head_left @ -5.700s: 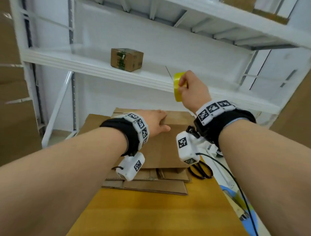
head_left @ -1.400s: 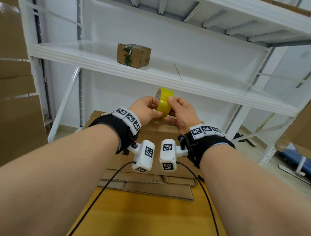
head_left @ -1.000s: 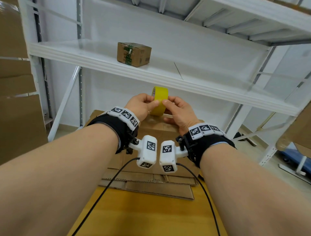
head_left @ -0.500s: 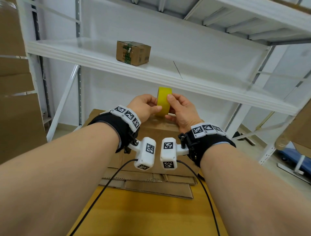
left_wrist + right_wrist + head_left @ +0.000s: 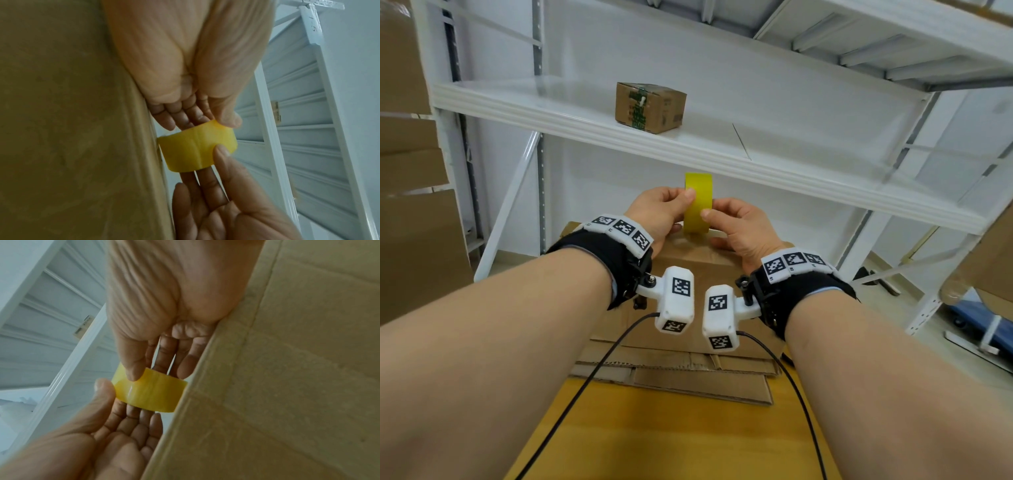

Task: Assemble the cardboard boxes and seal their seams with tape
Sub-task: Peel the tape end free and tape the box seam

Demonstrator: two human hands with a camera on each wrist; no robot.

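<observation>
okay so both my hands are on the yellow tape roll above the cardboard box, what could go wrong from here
1. The yellow tape roll is pinched only by thumbs and fingertips of the left hand and right hand; it could slip and drop.
2. No free tape end shows, so picking at it with the thumbs may take a while or tear a sliver.
3. Neither hand steadies the brown cardboard box, which sits on a stack of flat cardboard sheets; it may shift once taping starts.

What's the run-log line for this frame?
left hand: holds tape roll | right hand: holds tape roll | box: untaped | stage: finding tape end
</observation>
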